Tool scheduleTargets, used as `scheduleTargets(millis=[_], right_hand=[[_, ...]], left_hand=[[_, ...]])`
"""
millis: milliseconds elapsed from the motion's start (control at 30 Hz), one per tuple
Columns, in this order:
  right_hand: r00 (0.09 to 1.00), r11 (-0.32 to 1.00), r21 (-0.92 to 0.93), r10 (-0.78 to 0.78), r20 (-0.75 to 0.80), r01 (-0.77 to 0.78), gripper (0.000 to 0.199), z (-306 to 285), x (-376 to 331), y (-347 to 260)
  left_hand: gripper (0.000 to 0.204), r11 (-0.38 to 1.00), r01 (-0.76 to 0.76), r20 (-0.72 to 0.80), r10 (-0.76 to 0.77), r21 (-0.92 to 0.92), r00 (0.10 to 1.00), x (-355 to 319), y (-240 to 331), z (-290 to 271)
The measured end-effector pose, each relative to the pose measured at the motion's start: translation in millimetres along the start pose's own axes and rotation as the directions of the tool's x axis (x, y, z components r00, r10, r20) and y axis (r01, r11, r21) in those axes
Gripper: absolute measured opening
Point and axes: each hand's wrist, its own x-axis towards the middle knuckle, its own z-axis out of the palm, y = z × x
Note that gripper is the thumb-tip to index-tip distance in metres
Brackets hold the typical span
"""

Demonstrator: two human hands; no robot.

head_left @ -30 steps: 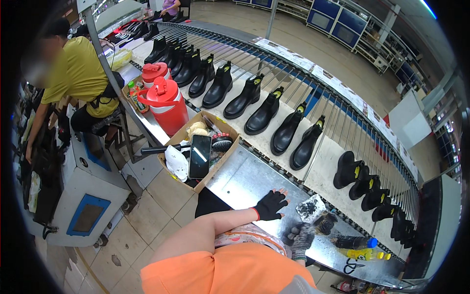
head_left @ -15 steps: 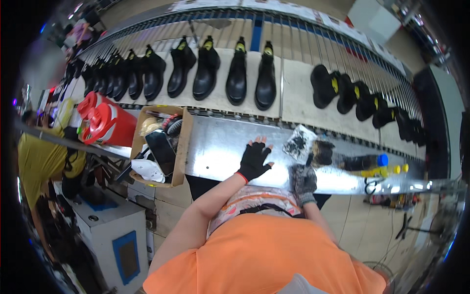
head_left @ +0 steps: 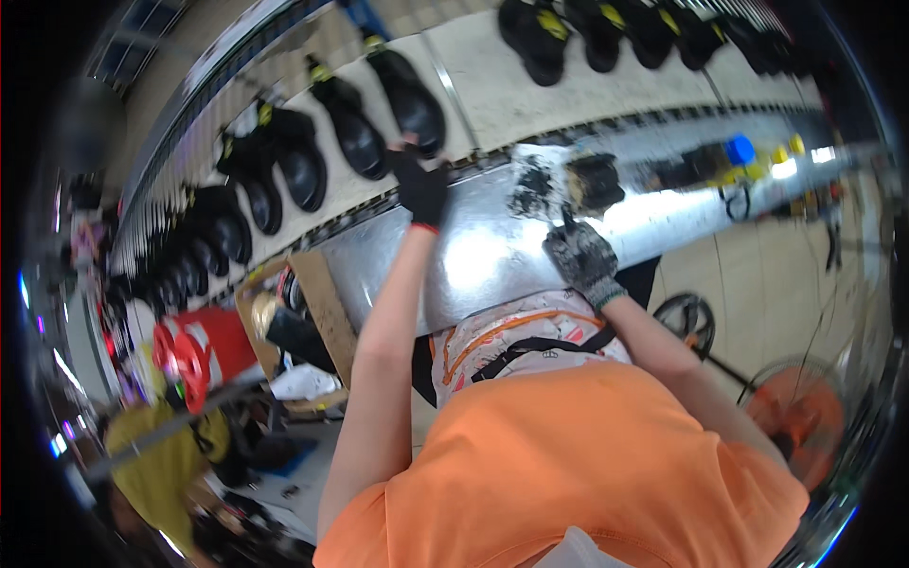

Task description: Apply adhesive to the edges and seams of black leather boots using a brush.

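My left hand (head_left: pixel 422 187), in a black fingerless glove, reaches forward over the front edge of the rack. Its fingers are spread beside the toe of a black ankle boot (head_left: pixel 409 95) with a yellow-green tab; blur hides whether they touch it. Another black boot (head_left: pixel 350 128) stands just left of it. My right hand (head_left: pixel 582 256), in a stained grey glove, is closed round a thin dark tool (head_left: pixel 568 214). The tool's tip lies by a white cloth (head_left: pixel 538 182) smeared with black and a dark, blackened block or container (head_left: pixel 595 182), both on the metal ledge (head_left: pixel 473 256).
Several more boots (head_left: pixel 649 36) line the light conveyor (head_left: pixel 606 80). A bottle with a blue cap (head_left: pixel 739 150), yellow containers (head_left: pixel 781 156) and scissors (head_left: pixel 734 204) lie on the right. Left are a cardboard box (head_left: pixel 327 308), red jugs (head_left: pixel 204 350) and a person in yellow (head_left: pixel 156 464).
My left hand has moved from the ledge forward to the boot's toe. My right hand has shifted forward a little, still holding the thin dark tool. The whole view has turned and tilted.
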Motion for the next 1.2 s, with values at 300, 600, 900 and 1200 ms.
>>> scheduleTargets(millis=[300, 600, 900, 1200], right_hand=[[0.968, 0.981, -0.061, 0.194, 0.158, -0.186, 0.047, -2, -3, 2], [0.972, 0.992, -0.062, 0.124, 0.201, -0.114, 0.048, 3, 0, -2], [0.986, 0.991, 0.041, 0.123, 0.111, -0.128, 0.044, -16, -4, -1], [0.985, 0.966, 0.221, 0.153, -0.076, -0.133, 0.040, -4, -11, 5]], left_hand=[[0.086, 0.718, 0.685, 0.189, -0.661, -0.123, 0.727, 156, -20, 72], [0.064, 0.732, 0.575, 0.178, -0.552, -0.365, 0.815, 154, -106, 73], [0.032, 0.019, 0.922, 0.769, -0.546, -0.387, 0.334, 59, 21, -63], [0.049, 0.580, 0.693, 0.475, -0.508, -0.428, 0.719, -69, 80, -130]])
